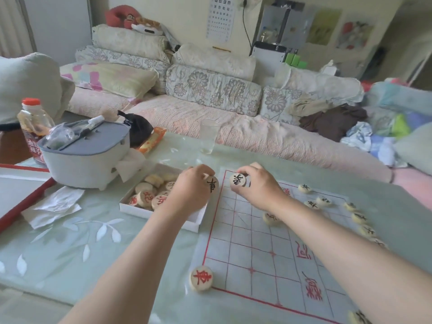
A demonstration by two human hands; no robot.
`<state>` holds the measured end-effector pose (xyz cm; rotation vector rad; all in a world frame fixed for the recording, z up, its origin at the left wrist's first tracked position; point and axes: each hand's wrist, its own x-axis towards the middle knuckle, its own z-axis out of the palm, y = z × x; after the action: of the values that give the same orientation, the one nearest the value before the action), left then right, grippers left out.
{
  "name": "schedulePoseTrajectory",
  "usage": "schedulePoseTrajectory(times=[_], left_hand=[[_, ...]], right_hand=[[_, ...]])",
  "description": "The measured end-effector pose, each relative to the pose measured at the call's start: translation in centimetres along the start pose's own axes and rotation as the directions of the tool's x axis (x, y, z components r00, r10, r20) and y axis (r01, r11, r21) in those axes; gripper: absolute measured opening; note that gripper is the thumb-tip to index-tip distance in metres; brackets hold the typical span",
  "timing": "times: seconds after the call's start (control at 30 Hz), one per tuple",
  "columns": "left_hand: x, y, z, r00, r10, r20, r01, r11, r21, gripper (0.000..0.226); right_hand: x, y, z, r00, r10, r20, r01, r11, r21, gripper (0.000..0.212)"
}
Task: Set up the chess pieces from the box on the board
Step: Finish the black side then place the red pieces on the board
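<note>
A paper chess board point(252, 242) with red lines lies on the table. My left hand point(191, 190) holds a round wooden piece with a black character point(212, 184) between the box and the board's far left corner. My right hand point(259, 185) pinches another black-marked piece point(238, 180) just above that far edge of the board. The white box point(149, 210) sits left of the board with several pieces point(149, 195) inside. A red-marked piece point(201, 277) stands at the board's near left corner. Several black-marked pieces point(313, 203) stand along the board's far right side.
A white pot with a grey lid point(86, 150) and a bottle point(34, 127) stand at the left, with crumpled tissue point(56, 206) and a red-edged tray point(16, 195) beside them. A glass point(208, 139) stands beyond the board. A sofa point(210, 118) runs behind the table.
</note>
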<state>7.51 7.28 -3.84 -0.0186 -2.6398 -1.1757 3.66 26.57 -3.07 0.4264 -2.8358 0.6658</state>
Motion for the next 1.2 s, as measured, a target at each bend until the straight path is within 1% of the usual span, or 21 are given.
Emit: schedulePoseTrajectory(times=[0.17,0.3,0.4,0.57,0.73,0.83,0.93,1.0,1.1,1.2], left_hand=[[-2.4,5.3,5.0,0.989,0.086,0.121,-0.086,0.996,-0.01,0.033],[-4.2,8.4,9.1,0.949,0.168,0.267,-0.165,0.986,-0.033,0.031],[-5.3,10.3,12.1,0.913,0.196,0.358,-0.203,0.979,-0.017,0.029],[-6.4,12.6,16.1,0.866,0.206,0.457,-0.226,0.974,-0.011,0.024],[-7.0,13.1,18.8,0.823,0.236,0.517,-0.299,0.953,0.04,0.023],[-7.0,12.9,19.5,0.828,0.232,0.511,-0.318,0.944,0.087,0.022],[-6.7,12.4,19.5,0.833,0.225,0.506,-0.314,0.944,0.097,0.023],[-6.6,12.1,19.4,0.809,0.208,0.55,-0.322,0.94,0.117,0.03],[-6.7,11.9,19.4,0.768,0.172,0.617,-0.331,0.931,0.152,0.047],[-6.8,12.0,19.6,0.774,0.171,0.61,-0.324,0.934,0.149,0.049]], right_hand=[[-5.2,6.2,-3.3,0.994,0.106,-0.006,-0.106,0.994,0.009,0.045],[-9.4,10.1,-5.6,0.978,0.2,0.062,-0.199,0.98,-0.027,0.055],[-12.5,12.2,-6.7,0.962,0.26,0.082,-0.259,0.966,-0.027,0.049],[-15.4,14.8,-7.8,0.941,0.327,0.087,-0.326,0.945,-0.017,0.045],[-16.7,16.6,-8.5,0.95,0.3,0.09,-0.296,0.953,-0.056,0.044],[-17.3,17.9,-9.0,0.951,0.301,0.065,-0.299,0.953,-0.042,0.041],[-17.8,18.8,-9.5,0.951,0.307,0.045,-0.306,0.951,-0.035,0.037],[-18.0,19.3,-10.0,0.946,0.322,0.032,-0.322,0.947,-0.022,0.034],[-18.2,20.1,-11.3,0.934,0.356,-0.005,-0.356,0.934,0.012,0.034],[-19.0,21.2,-12.9,0.91,0.412,-0.04,-0.41,0.911,0.041,0.038]])
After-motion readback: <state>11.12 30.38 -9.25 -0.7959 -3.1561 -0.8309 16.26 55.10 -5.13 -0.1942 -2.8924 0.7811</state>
